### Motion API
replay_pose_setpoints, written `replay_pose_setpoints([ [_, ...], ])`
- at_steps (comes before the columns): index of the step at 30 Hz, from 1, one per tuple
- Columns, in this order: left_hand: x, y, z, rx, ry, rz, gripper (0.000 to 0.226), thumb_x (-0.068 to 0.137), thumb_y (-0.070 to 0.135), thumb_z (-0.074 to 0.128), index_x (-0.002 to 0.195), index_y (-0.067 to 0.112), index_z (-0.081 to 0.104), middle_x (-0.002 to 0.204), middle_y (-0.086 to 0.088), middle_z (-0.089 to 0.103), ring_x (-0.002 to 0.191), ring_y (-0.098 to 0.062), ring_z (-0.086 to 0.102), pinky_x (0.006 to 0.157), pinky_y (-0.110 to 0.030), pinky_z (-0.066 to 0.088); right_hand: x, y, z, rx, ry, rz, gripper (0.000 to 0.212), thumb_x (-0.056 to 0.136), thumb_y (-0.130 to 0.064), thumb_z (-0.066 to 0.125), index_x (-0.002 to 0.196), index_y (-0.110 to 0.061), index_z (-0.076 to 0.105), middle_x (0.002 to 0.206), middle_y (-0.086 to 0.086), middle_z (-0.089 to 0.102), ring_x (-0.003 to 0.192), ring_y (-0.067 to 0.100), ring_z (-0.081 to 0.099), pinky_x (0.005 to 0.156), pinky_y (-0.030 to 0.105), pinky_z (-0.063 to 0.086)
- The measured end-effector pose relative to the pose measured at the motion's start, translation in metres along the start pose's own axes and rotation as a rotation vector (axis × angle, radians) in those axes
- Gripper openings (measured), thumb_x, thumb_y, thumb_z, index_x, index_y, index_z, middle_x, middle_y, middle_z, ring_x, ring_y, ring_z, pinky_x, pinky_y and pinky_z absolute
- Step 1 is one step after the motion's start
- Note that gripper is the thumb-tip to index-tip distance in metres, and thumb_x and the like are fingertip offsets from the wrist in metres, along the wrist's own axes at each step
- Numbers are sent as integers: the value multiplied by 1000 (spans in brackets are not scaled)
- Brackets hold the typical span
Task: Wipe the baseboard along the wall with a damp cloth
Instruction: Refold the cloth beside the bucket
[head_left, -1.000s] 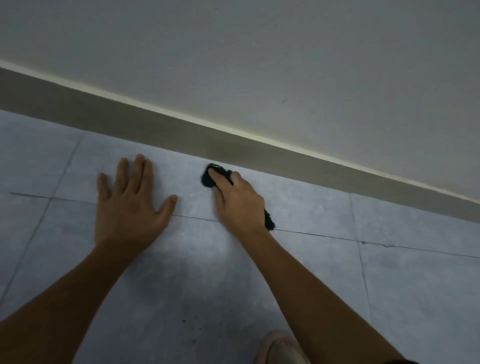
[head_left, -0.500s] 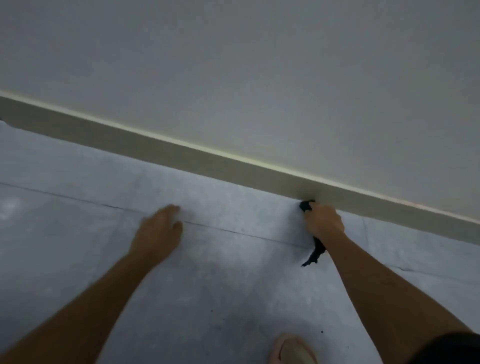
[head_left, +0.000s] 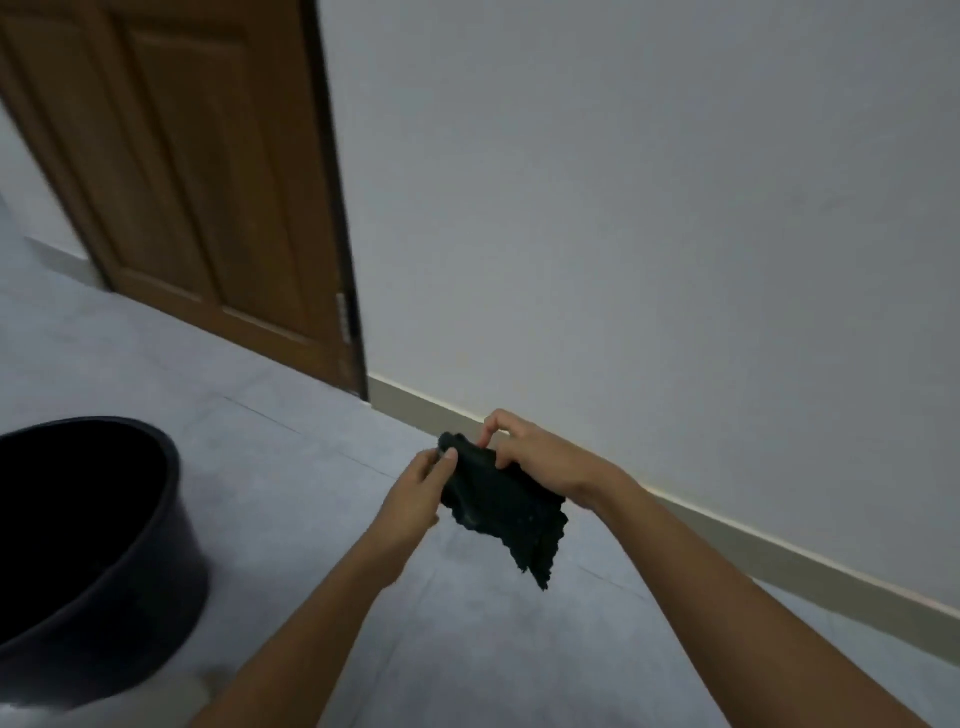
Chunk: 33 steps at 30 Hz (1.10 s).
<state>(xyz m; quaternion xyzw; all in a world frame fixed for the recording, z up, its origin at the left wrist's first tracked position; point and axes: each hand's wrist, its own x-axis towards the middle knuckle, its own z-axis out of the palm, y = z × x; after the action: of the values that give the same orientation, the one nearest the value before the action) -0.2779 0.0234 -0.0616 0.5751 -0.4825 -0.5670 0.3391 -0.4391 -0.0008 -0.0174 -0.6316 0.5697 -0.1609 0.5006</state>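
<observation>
Pinching the dark cloth (head_left: 498, 506) between them, left hand (head_left: 415, 496) and right hand (head_left: 540, 454), seemingly midair.

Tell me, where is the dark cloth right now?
The dark, ragged-edged cloth is held off the floor between the left hand and right hand, mid-frame, near the beige baseboard.

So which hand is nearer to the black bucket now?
The left hand. It holds the cloth's left edge, on the side of the black bucket. The right hand grips the cloth's far side.
</observation>
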Motion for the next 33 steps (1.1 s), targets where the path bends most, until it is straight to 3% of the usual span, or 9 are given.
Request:
replay_pose_setpoints([
  [4, -54, 38, -54, -7, 51, 130, 35, 92, 47, 48, 102, 18, 63, 96, 6, 68, 87, -9, 63, 57, -8, 46, -29, -70, 1, 28, -1, -62, 29, 79, -14, 57, 102, -28, 47, 82, 9, 64, 67, 23, 55, 53, 28, 42],
  [9, -109, 79, -110, -58, 111, 288, 28, 91, 43, 51, 94, 22, 69, 89, -4, 73, 79, -20, 68, 62, -25, 54, -54, -112, 27, 286, 15, -56, 23, 81, -24, 68, 99, -16, 56, 92, 13, 65, 75, 24, 61, 59, 30, 48],
  [12, -136, 94, -132, -37, 159, 407, 22, 94, 37, 50, 92, 24, 68, 84, -2, 70, 74, -17, 64, 59, -23, 53, -58, -112, 73, 817, -150, -36, 45, 89, -43, 55, 116, -9, 64, 116, 19, 66, 105, 35, 61, 88, 41, 49],
  [14, -147, 95, -145, 29, 261, 461, 19, 96, 32, 48, 94, 24, 66, 87, 3, 70, 80, -14, 65, 63, -19, 52, -55, -107, 108, 1058, -253, -47, 60, 89, -53, 48, 129, -9, 56, 128, 21, 59, 119, 38, 54, 96, 47, 45],
  [17, -161, 88, -177, 43, 448, 466, 18, 97, 28, 48, 101, 17, 62, 92, -3, 69, 86, -21, 65, 75, -34, 54, -54, -113, 155, 1199, -398, -66, 59, 86, -50, 51, 130, -10, 54, 134, 21, 55, 124, 41, 49, 100, 49, 45],
  [20, -169, 67, -215, 46, 525, 296, 22, 93, 32, 54, 109, 17, 52, 99, -7, 67, 89, -23, 65, 85, -44, 53, -51, -128, 177, 1142, -318, -147, 41, 90, -29, 57, 130, -23, 53, 127, 18, 59, 120, 40, 53, 85, 45, 54],
  [23, -174, 44, -247, 95, 492, 144, 35, 88, 34, 60, 114, 14, 47, 104, -11, 67, 92, -24, 67, 85, -44, 55, -38, -139, 181, 964, -291, -173, 56, 89, -9, 62, 130, -43, 42, 120, 14, 63, 108, 34, 63, 86, 43, 55],
  [26, -171, 27, -268, 158, 503, 62, 48, 89, 22, 62, 127, 19, 34, 112, -12, 58, 98, -26, 61, 81, -36, 52, -24, -149, 185, 669, -274, -136, 46, 85, 4, 62, 120, -27, 59, 120, 18, 62, 104, 33, 63, 82, 38, 57],
  [33, -115, 0, -286, 163, 441, -19, 28, 88, 22, 63, 116, 19, 64, 105, -1, 63, 102, -18, 58, 83, -26, 45, 42, -147, 199, 200, 47, -78, 15, 93, -21, 54, 100, -14, 65, 105, 4, 64, 99, 19, 57, 69, 22, 48],
])
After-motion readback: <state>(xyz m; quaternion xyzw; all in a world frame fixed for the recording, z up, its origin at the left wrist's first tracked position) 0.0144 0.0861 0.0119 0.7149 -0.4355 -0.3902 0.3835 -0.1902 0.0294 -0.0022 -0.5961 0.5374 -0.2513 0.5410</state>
